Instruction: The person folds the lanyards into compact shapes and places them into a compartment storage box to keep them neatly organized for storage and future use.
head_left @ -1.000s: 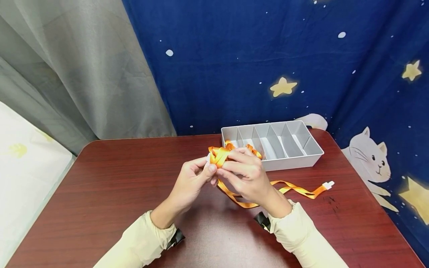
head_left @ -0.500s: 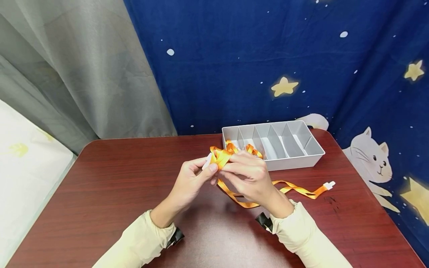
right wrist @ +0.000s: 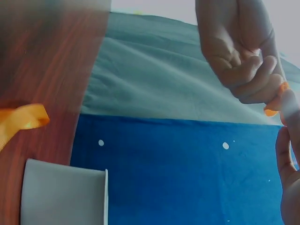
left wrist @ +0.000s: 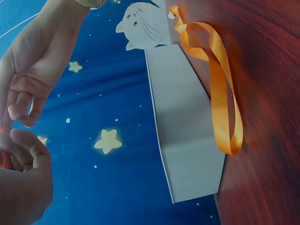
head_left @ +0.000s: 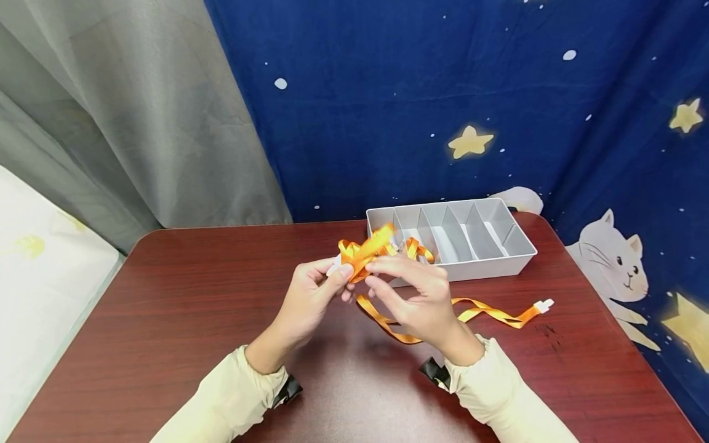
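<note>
A folded orange lanyard (head_left: 365,251) with a white end piece (head_left: 334,266) is held above the table in front of the tray. My left hand (head_left: 307,298) pinches its lower left side between thumb and fingers. At its right side, the thumb and index finger of my right hand (head_left: 421,295) grip the strap. One blurred flap of the strap sticks up to the right. In the right wrist view only a bit of orange (right wrist: 271,112) shows between the hands. A second orange lanyard (head_left: 407,338) lies looped on the table, partly behind the right hand, its white clip (head_left: 544,306) toward the right.
Behind the hands stands a grey divided tray (head_left: 487,269) at the table's back edge. Orange strap (head_left: 415,248) lies in its second compartment from the left. The reddish-brown table (head_left: 194,320) reaches back to a grey curtain (head_left: 144,135) and a blue starry curtain (head_left: 365,123).
The right fingers have shifted on the folded lanyard, and a flap of strap now points up and right. The left hand has moved slightly left. The lanyard on the table stays put.
</note>
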The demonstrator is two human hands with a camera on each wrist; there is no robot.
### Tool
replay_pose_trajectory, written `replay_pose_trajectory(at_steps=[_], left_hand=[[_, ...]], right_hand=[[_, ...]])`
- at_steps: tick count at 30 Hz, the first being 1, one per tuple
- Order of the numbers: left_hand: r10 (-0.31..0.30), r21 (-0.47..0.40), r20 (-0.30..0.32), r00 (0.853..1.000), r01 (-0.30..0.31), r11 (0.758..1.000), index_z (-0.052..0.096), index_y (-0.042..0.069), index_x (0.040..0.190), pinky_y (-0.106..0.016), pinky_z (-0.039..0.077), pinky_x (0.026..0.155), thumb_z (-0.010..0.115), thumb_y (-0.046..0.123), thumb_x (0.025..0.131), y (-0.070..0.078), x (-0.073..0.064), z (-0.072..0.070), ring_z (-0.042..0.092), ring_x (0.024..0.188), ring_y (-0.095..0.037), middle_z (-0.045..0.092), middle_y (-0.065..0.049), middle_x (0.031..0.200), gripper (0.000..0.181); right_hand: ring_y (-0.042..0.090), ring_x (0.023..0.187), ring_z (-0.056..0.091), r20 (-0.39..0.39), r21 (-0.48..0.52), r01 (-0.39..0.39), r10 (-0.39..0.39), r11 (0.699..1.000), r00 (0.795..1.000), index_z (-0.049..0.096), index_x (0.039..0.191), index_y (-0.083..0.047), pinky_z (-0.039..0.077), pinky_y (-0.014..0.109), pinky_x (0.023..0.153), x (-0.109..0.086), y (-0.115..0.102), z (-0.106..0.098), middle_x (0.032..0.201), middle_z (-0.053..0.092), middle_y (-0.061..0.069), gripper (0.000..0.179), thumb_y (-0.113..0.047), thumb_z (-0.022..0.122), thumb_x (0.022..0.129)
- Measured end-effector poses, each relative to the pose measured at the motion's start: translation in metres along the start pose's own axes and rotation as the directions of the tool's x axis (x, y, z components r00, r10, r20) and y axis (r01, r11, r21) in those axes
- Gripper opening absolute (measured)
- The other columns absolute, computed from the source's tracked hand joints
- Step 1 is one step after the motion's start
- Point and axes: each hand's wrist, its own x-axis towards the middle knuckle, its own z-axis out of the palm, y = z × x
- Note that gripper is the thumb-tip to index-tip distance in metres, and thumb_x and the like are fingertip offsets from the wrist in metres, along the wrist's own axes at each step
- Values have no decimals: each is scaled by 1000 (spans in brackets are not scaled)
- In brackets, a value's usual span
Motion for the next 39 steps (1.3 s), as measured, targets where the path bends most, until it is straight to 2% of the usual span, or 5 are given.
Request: replay_pose_trajectory(at_steps=[11,21,28,34,39], left_hand=[[30,173,-34,999,-23,985,67,-9,91,-23,52,65,61,5,98,2,1,2,56,63,-13,59,-4,70,17],[32,207,-34,999,-24,978,68,-8,90,-24,54,62,61,4,97,5,2,5,57,63,-11,60,-5,70,16],[46,194,-28,999,-40,980,67,-8,89,-24,52,62,62,4,97,5,1,5,56,63,-13,59,-7,69,16],[75,249,-24,997,-66,966,69,-6,89,-23,49,60,62,3,96,5,2,5,56,63,-13,58,-3,68,12],[101,262,24,995,-104,959,69,-6,92,-23,49,61,64,2,95,6,2,5,56,65,-13,59,-2,71,10]], right_hand=[[19,64,67,-134,42,-139,143,989,981,58,118,11,57,23,64,-1,-5,8,88,70,19,50,-21,79,86],[13,55,59,-162,-140,51,-74,989,984,62,93,7,52,21,54,-1,-4,12,74,65,10,20,-11,70,93],[14,58,56,-95,-235,41,-65,971,993,68,114,5,50,22,57,-1,-4,11,87,66,12,32,-16,74,90],[13,62,55,-86,-269,-79,58,960,995,65,125,3,48,21,60,-5,-5,11,91,65,10,50,-31,75,90],[15,73,58,-43,-138,-237,234,962,971,67,124,0,50,20,65,-6,-6,8,104,68,11,49,-28,79,86]])
